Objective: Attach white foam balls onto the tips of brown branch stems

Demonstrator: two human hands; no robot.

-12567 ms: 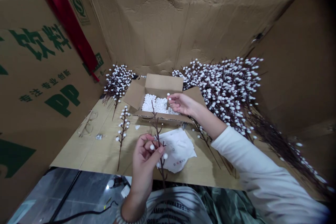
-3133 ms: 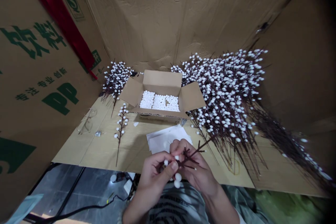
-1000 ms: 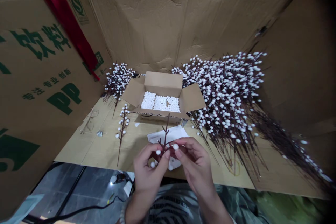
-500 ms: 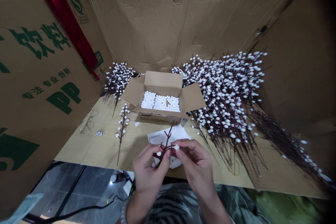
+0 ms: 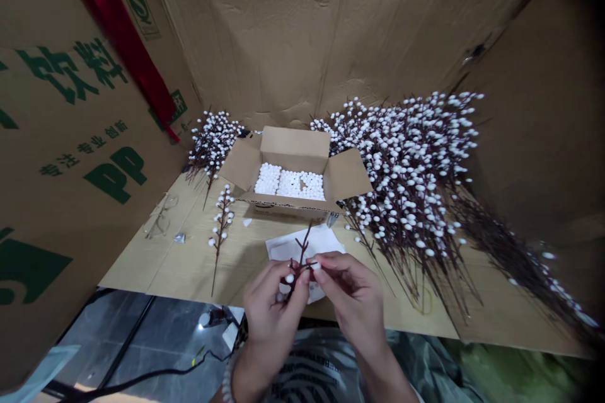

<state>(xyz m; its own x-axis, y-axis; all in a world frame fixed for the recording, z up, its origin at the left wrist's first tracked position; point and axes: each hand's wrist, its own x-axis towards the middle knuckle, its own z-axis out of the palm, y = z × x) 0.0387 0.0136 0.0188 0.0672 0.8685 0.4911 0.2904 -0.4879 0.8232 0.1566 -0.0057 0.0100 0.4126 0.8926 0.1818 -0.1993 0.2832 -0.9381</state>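
Observation:
My left hand [image 5: 271,308] pinches a brown artificial branch [image 5: 304,244] between thumb and fingers. Bare twigs rise above its grip, and a white berry [image 5: 289,278] shows on a twig beside the fingers. Close on the right, my right hand [image 5: 354,296] is closed, its thumb and forefinger around a small white foam berry [image 5: 316,266] at the tip of a side twig. Whether the berry is seated on the twig is hard to see. Beyond the hands stands an open cardboard box [image 5: 293,201] with many white berries [image 5: 288,182] inside.
Finished-looking berry branches [image 5: 401,170] are heaped at the right, with bare brown stems [image 5: 496,239] beside them. A smaller bunch [image 5: 212,141] stands back left. One berried branch [image 5: 221,227], glasses [image 5: 161,214] and white paper [image 5: 283,247] lie on the table. Cardboard walls [image 5: 265,38] enclose it.
The berry at the twig tip is now more covered by my right fingers. Both hands stay nearly in place, with the left shifted slightly to the right.

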